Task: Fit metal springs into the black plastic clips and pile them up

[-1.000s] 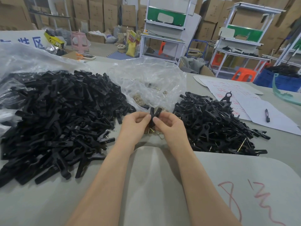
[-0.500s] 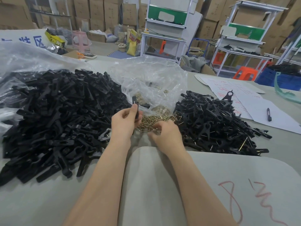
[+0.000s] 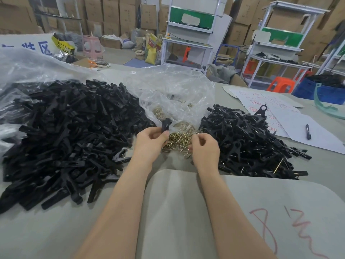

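Observation:
My left hand (image 3: 151, 141) pinches a black plastic clip (image 3: 165, 125) upright, just above a heap of brass-coloured metal springs (image 3: 179, 139). My right hand (image 3: 205, 148) hovers at the right edge of that heap with its fingers curled. Whether it pinches a spring is hidden. A large pile of loose black clip pieces (image 3: 65, 131) covers the table on the left. A smaller pile of black clips with springs showing (image 3: 248, 143) lies on the right.
A clear plastic bag (image 3: 173, 90) with more springs lies open behind the heap. Sheets of paper (image 3: 291, 116) and a pen (image 3: 308, 131) lie at the right. A grey mat with red marks (image 3: 261, 212) lies under my forearms. Shelving and cartons stand beyond the table.
Both hands held the clip together a second ago. The right hand let go and dropped to the spring heap, then rose slightly. The left hand kept the clip and shifted left.

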`<state>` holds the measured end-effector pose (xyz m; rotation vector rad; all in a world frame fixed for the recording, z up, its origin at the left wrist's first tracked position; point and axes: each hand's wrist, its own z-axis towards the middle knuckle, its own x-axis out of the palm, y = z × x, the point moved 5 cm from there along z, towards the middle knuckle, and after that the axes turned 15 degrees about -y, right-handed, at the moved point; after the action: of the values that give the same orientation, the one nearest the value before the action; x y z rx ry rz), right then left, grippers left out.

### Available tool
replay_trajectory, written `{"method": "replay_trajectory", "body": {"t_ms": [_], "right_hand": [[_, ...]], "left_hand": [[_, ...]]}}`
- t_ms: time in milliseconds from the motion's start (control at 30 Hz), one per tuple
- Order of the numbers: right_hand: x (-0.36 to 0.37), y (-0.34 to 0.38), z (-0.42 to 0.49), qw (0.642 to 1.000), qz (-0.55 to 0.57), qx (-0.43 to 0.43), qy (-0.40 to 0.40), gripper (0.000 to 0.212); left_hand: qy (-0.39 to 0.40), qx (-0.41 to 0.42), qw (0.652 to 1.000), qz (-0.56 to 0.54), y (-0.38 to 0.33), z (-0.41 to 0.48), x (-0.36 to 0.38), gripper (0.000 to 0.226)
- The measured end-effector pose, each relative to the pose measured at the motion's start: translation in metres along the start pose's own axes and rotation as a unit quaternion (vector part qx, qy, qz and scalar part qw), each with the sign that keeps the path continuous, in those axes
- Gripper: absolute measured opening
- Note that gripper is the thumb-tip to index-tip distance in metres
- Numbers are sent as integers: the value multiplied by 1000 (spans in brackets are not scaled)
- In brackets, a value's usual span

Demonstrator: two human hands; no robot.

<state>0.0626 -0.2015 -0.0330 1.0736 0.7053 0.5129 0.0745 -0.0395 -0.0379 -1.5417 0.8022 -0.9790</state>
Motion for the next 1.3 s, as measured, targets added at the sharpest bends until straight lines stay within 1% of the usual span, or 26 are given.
{"method": "replay_trajectory", "body": {"t_ms": [67,133,200,233,300,400,533,633,767,1000,1100,1133,1200,1300], "right_hand": [[-1,-7,4,993,76,87,5,13],[0,-8,7,982,135,128,10,12],[1,-6,9,973,185,140,20,13],[1,-5,10,969,203,139,28,18],[1,-1,11,968,212,124,45,25],[-1,3,11,970,209,107,60,19],[-3,6,9,963,232,124,52,6],[-3,6,10,962,230,138,43,7],[-9,5,15,986,144,81,13,8],[-6,10,11,979,182,84,45,22],[-6,10,10,986,143,62,52,12],[-6,11,9,989,128,54,54,12],[-6,11,8,992,98,47,58,18],[-6,14,6,995,76,40,58,13]], "left_hand": [[8,47,996,79,-1,-1,2,10],[17,100,985,141,-2,-2,5,10],[22,153,967,205,-4,-5,7,12],[29,176,957,229,-5,-7,8,13],[54,209,939,266,-4,-11,12,17],[80,231,923,297,-2,-14,15,18],[82,265,908,313,-3,-15,16,20],[74,297,899,314,-6,-17,17,20],[74,315,894,310,-8,-18,16,20],[70,332,886,315,-10,-19,16,20],[74,332,887,312,-11,-20,16,21],[74,331,888,311,-11,-20,16,22],[72,332,888,308,-12,-21,16,21],[70,339,885,311,-14,-22,17,21]]}}
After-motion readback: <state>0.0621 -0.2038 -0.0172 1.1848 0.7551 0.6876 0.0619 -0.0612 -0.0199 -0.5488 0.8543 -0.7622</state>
